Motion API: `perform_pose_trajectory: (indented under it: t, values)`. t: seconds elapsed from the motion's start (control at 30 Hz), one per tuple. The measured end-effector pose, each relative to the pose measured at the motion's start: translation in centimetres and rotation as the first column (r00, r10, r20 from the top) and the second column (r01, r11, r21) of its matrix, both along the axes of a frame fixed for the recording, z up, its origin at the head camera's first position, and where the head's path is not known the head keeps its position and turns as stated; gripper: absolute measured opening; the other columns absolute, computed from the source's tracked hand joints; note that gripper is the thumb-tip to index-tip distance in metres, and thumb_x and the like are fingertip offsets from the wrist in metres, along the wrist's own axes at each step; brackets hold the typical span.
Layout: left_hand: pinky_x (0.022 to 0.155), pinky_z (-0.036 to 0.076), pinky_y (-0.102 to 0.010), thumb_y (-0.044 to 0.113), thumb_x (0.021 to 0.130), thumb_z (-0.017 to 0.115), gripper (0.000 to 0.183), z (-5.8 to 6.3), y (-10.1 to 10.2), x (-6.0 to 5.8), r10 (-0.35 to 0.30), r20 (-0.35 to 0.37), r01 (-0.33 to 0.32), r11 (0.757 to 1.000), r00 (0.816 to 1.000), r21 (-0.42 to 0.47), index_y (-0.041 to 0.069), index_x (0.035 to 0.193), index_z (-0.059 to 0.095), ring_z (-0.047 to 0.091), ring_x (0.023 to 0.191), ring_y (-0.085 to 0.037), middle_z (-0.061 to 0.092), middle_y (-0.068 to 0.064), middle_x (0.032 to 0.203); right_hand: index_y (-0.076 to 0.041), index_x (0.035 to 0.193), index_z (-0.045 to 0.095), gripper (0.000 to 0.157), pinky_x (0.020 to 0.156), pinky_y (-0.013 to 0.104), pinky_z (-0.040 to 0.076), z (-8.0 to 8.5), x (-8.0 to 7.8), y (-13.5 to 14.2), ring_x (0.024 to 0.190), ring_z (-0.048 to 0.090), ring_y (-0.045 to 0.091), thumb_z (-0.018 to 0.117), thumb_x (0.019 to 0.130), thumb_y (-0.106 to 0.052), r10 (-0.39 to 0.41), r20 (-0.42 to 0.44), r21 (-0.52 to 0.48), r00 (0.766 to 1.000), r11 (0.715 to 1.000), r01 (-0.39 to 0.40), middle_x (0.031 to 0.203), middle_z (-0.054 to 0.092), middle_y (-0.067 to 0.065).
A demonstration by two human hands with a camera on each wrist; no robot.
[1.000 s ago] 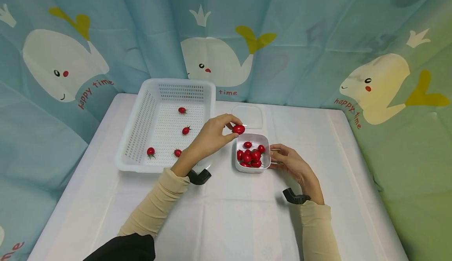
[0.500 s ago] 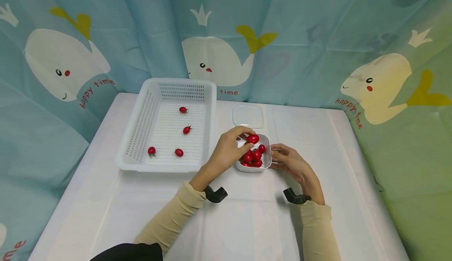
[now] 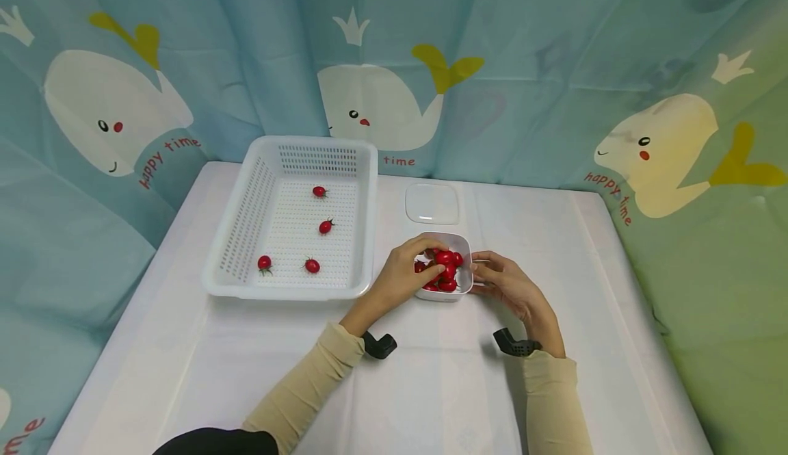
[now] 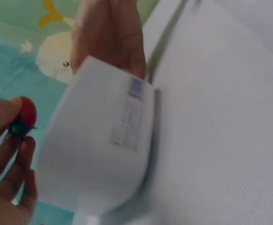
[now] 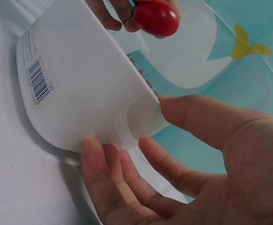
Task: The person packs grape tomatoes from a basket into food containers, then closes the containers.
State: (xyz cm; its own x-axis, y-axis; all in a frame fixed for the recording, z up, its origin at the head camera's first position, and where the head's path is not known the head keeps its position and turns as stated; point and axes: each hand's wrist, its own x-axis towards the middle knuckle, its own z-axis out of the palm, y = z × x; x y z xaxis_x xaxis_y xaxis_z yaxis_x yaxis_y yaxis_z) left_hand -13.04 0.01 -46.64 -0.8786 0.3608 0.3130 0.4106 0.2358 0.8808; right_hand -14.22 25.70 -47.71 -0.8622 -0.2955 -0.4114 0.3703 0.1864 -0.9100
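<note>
My left hand (image 3: 406, 274) is over a small white plastic container (image 3: 440, 297), pinching a cherry tomato (image 4: 29, 111) between thumb and fingers. In both wrist views this tomato, with its green stalk end showing in the left one, hangs above the container's rim. Several cherry tomatoes (image 3: 447, 285) lie inside, partly hidden by the left hand. On the container's right side, my right hand (image 3: 507, 287) holds it, thumb at the rim and bent fingertips against the outer wall (image 5: 70, 79). A printed barcode shows on that wall.
At the left stands a white perforated basket (image 3: 289, 292) with several cherry tomatoes (image 3: 312, 265) spread on its bottom. Behind the container lies a clear lid (image 3: 432, 203) on the white tablecloth (image 3: 431, 386). A whale-print curtain (image 3: 523, 65) hangs along the back and sides.
My left hand has carried the cherry tomato rightward from beside the basket and lowered it into the container's opening. The right hand has stayed at the container's side.
</note>
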Motion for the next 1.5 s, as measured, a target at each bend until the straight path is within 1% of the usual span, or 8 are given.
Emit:
perform_pose_trajectory:
  t: [0.2, 0.37, 0.5, 0.7, 1.0, 1.1, 1.33, 1.5]
  values:
    - [0.093, 0.056, -0.046, 0.01, 0.092, 0.08, 0.031, -1.0, -0.3, -0.4, -0.013, -0.115, 0.005, 0.998, 0.993, -0.07, 0.011, 0.122, 0.07, 0.067, 0.104, -0.027, 0.072, -0.004, 0.117, 0.006, 0.147, 0.042, 0.051, 0.093, 0.031, 0.061, 0.1, 0.1, 0.0, 0.107, 0.066, 0.018, 0.06, 0.106, -0.017, 0.002, -0.01, 0.002, 1.0, 1.0, -0.002, 0.133, 0.058, 0.017]
    - [0.098, 0.05, -0.038, 0.015, 0.09, 0.082, 0.032, -1.6, -0.5, -0.6, -0.036, -0.212, -0.001, 0.985, 0.977, -0.172, 0.013, 0.12, 0.072, 0.066, 0.107, -0.02, 0.074, -0.001, 0.114, 0.006, 0.147, 0.042, 0.051, 0.094, 0.032, 0.061, 0.1, 0.2, 0.0, 0.107, 0.066, 0.018, 0.061, 0.105, -0.017, -0.001, -0.01, 0.001, 1.0, 1.0, 0.001, 0.132, 0.058, 0.016]
    - [0.098, 0.048, -0.037, 0.019, 0.09, 0.083, 0.031, -1.7, -0.5, -0.6, -0.04, -0.264, -0.024, 0.971, 0.964, -0.237, 0.015, 0.119, 0.072, 0.064, 0.11, -0.017, 0.074, 0.001, 0.113, 0.005, 0.147, 0.043, 0.052, 0.094, 0.032, 0.061, 0.1, 0.2, 0.0, 0.107, 0.066, 0.018, 0.062, 0.105, -0.018, -0.009, -0.007, 0.012, 1.0, 1.0, 0.009, 0.132, 0.058, 0.016]
    - [0.097, 0.048, -0.036, 0.02, 0.092, 0.081, 0.03, -1.8, -0.5, -0.8, -0.036, -0.274, -0.041, 0.962, 0.961, -0.271, 0.017, 0.12, 0.072, 0.064, 0.109, -0.014, 0.074, 0.003, 0.111, 0.004, 0.147, 0.043, 0.053, 0.095, 0.032, 0.061, 0.1, 0.1, 0.0, 0.108, 0.066, 0.018, 0.062, 0.105, -0.02, -0.004, -0.008, 0.025, 1.0, 1.0, 0.004, 0.134, 0.058, 0.017]
    - [0.096, 0.049, -0.036, 0.02, 0.093, 0.08, 0.03, -1.7, -0.6, -1.0, -0.056, -0.277, -0.031, 0.953, 0.959, -0.302, 0.015, 0.121, 0.071, 0.063, 0.11, -0.016, 0.075, 0.001, 0.114, 0.005, 0.148, 0.042, 0.054, 0.096, 0.031, 0.06, 0.2, 0.1, -0.1, 0.109, 0.066, 0.018, 0.062, 0.105, -0.022, 0.009, -0.009, 0.031, 1.0, 0.999, -0.009, 0.136, 0.056, 0.018]
    - [0.095, 0.05, -0.036, 0.019, 0.093, 0.08, 0.03, -1.6, -0.7, -1.0, -0.063, -0.276, -0.024, 0.954, 0.959, -0.299, 0.014, 0.122, 0.071, 0.062, 0.109, -0.017, 0.074, 0.0, 0.114, 0.004, 0.147, 0.042, 0.053, 0.096, 0.031, 0.06, 0.2, 0.1, 0.0, 0.108, 0.067, 0.018, 0.062, 0.105, -0.021, 0.004, -0.004, 0.03, 1.0, 1.0, -0.004, 0.136, 0.056, 0.017]
    - [0.098, 0.052, -0.036, 0.016, 0.092, 0.08, 0.03, -1.6, -0.8, -1.0, -0.075, -0.305, -0.009, 0.964, 0.949, -0.266, 0.01, 0.12, 0.07, 0.063, 0.11, -0.02, 0.073, -0.003, 0.118, 0.005, 0.147, 0.042, 0.052, 0.094, 0.03, 0.061, 0.1, 0.1, 0.0, 0.107, 0.067, 0.017, 0.061, 0.105, -0.019, 0.0, -0.001, 0.017, 1.0, 1.0, 0.0, 0.134, 0.056, 0.015]
    - [0.101, 0.052, -0.034, 0.011, 0.091, 0.081, 0.029, -1.3, -0.8, -0.5, -0.062, -0.324, -0.017, 0.971, 0.944, -0.237, 0.008, 0.118, 0.072, 0.063, 0.111, -0.022, 0.072, -0.004, 0.12, 0.006, 0.146, 0.042, 0.051, 0.093, 0.03, 0.061, 0.0, 0.1, 0.0, 0.106, 0.068, 0.017, 0.061, 0.105, -0.018, -0.004, -0.005, 0.012, 1.0, 1.0, 0.004, 0.131, 0.058, 0.014]
